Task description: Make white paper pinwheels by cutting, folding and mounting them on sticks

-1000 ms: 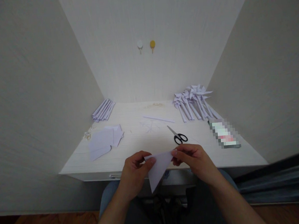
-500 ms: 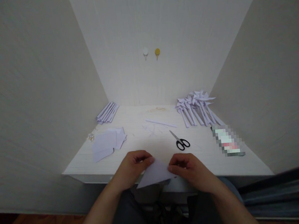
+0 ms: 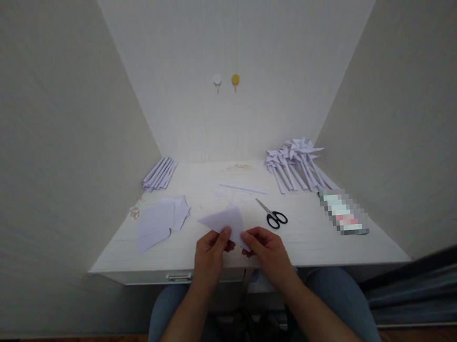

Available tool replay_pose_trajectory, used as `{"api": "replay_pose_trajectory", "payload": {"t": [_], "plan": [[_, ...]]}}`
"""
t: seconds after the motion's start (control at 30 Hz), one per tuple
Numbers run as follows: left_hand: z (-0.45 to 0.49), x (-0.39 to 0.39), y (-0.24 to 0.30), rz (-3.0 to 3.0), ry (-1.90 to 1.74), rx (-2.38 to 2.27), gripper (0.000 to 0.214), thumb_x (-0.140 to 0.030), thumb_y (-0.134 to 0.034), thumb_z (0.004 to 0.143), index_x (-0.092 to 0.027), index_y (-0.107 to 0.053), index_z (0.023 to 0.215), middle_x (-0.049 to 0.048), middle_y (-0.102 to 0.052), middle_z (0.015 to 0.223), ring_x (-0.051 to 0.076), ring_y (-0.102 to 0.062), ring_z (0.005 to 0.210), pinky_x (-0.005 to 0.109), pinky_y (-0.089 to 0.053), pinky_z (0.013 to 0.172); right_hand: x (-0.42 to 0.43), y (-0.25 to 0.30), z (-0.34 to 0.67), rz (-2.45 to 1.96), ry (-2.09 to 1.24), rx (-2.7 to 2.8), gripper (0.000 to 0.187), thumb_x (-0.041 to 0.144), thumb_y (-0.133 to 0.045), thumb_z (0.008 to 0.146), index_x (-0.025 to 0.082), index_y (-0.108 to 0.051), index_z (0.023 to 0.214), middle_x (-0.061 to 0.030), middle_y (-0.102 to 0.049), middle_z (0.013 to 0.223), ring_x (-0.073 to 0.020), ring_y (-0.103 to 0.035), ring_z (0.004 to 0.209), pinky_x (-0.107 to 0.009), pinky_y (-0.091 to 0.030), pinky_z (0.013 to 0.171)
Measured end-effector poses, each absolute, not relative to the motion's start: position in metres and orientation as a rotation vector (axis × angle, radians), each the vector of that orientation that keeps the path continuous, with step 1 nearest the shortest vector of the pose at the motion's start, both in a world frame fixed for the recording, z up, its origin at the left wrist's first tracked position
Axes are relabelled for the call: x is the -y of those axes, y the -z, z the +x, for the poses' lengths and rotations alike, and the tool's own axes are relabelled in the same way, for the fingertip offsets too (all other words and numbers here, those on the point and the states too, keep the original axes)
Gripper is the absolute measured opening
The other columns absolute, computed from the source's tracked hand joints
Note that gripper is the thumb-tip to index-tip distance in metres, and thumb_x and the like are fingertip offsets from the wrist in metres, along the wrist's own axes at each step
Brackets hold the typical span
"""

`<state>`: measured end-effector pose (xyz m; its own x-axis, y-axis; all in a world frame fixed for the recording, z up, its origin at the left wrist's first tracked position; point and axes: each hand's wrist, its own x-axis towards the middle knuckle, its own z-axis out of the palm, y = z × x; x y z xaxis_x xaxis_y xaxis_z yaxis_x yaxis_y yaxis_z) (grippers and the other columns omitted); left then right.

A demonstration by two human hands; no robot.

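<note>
Between my hands is a folded sheet of white paper [image 3: 226, 219], held above the front part of the desk, one pointed corner aimed to the left. My left hand [image 3: 214, 248] pinches its lower edge, thumb on top. At the lower right corner my right hand [image 3: 264, 247] grips the same paper between thumb and fingers. Black-handled scissors [image 3: 272, 216] lie a little beyond my right hand, blades toward the back left. A thin paper strip [image 3: 242, 189] rests behind the held paper. Loose paper squares [image 3: 156, 227] are stacked to the left of my left hand.
Rolled paper sticks [image 3: 160, 173] lie at the back left of the white desk [image 3: 213, 172]. Several paper pinwheels [image 3: 297, 160] are piled at the back right. A blurred-out phone-like object [image 3: 343, 213] lies at the right. Two hooks, one yellow [image 3: 235, 80], hang on the back wall.
Both hands have moved closer together, and the paper has turned and risen away from my lap over the desk. Its point has swung from lower left to upper left. The view has shifted slightly.
</note>
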<state>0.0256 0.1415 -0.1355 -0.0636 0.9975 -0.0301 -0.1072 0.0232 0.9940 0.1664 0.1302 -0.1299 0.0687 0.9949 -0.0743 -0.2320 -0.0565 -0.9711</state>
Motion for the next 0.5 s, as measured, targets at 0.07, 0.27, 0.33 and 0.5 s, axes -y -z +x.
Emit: {"api": "replay_pose_trajectory", "payload": {"t": [0.07, 0.27, 0.33, 0.5], "plan": [[0.022, -0.143, 0.135, 1.091, -1.249, -1.19, 0.043, -0.056, -0.075, 0.077, -0.017, -0.069, 0.061, 0.0018, -0.064, 0.055, 0.016, -0.056, 0.058, 0.028, -0.045, 0.062, -0.132, 0.129, 0.171, -1.131, -1.315, 0.978, 0.035, 0.047, -0.088, 0.067, 0.017, -0.075, 0.079, -0.0015, -0.071, 0.066, -0.0144, -0.06, 0.058, -0.027, -0.047, 0.056], [0.019, -0.139, 0.131, 1.159, -1.09, -1.11, 0.04, -0.053, -0.078, 0.071, -0.016, -0.074, 0.06, 0.0041, -0.065, 0.054, 0.018, -0.058, 0.057, 0.029, -0.045, 0.059, -0.146, 0.125, 0.183, -1.116, -1.339, 1.046, 0.042, 0.058, -0.082, 0.068, 0.019, -0.065, 0.069, 0.0012, -0.064, 0.063, -0.0146, -0.056, 0.058, -0.028, -0.048, 0.056], [0.018, -0.138, 0.129, 1.166, -1.077, -1.09, 0.038, -0.053, -0.078, 0.071, -0.016, -0.074, 0.062, 0.0034, -0.066, 0.055, 0.018, -0.058, 0.058, 0.029, -0.046, 0.06, -0.149, 0.125, 0.185, -1.128, -1.325, 1.078, 0.045, 0.06, -0.081, 0.068, 0.02, -0.06, 0.064, 0.0027, -0.059, 0.059, -0.014, -0.054, 0.057, -0.028, -0.047, 0.056], [0.014, -0.141, 0.127, 1.162, -1.032, -1.077, 0.035, -0.05, -0.08, 0.068, -0.016, -0.072, 0.062, 0.0023, -0.065, 0.055, 0.016, -0.057, 0.056, 0.028, -0.046, 0.059, -0.155, 0.125, 0.185, -1.207, -1.256, 1.217, 0.048, 0.065, -0.076, 0.07, 0.021, -0.06, 0.066, 0.0018, -0.059, 0.061, -0.015, -0.054, 0.057, -0.03, -0.048, 0.058]]}}
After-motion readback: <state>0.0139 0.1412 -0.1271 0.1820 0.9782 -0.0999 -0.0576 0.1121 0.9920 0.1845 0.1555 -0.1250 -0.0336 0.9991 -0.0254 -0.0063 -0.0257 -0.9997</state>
